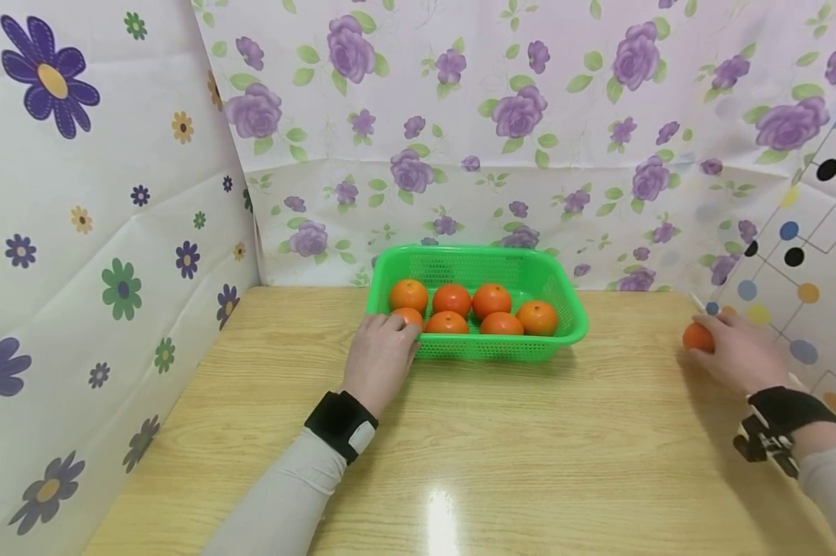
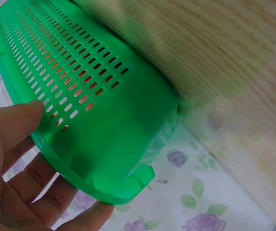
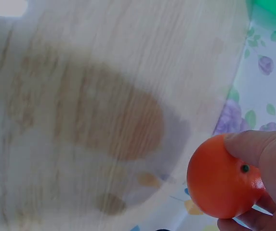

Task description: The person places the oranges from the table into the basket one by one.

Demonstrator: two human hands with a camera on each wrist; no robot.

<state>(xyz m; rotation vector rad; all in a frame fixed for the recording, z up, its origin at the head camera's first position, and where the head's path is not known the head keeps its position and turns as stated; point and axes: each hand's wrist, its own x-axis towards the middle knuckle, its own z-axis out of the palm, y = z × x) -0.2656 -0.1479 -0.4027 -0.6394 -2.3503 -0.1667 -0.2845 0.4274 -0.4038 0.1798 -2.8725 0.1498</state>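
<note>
A green perforated plastic basket (image 1: 569,333) stands towards the back of the table, with several oranges (image 1: 491,300) inside. My left hand (image 1: 382,355) grips the front left part of its rim. In the left wrist view my thumb (image 2: 24,120) lies against the outer wall and the fingers pass behind the rim, their tips partly hidden. Far to the right of the basket, my right hand (image 1: 741,351) holds a single orange (image 3: 219,178) between thumb and fingers. A small green stem mark shows on that fruit. Whether it touches the table is hard to tell.
The light wooden table (image 1: 529,448) meets a flowered curtain (image 1: 460,154) behind the basket. A flower-print sheet (image 1: 112,232) hangs at the left, and a dotted sheet (image 1: 807,309) stands close beside my right hand.
</note>
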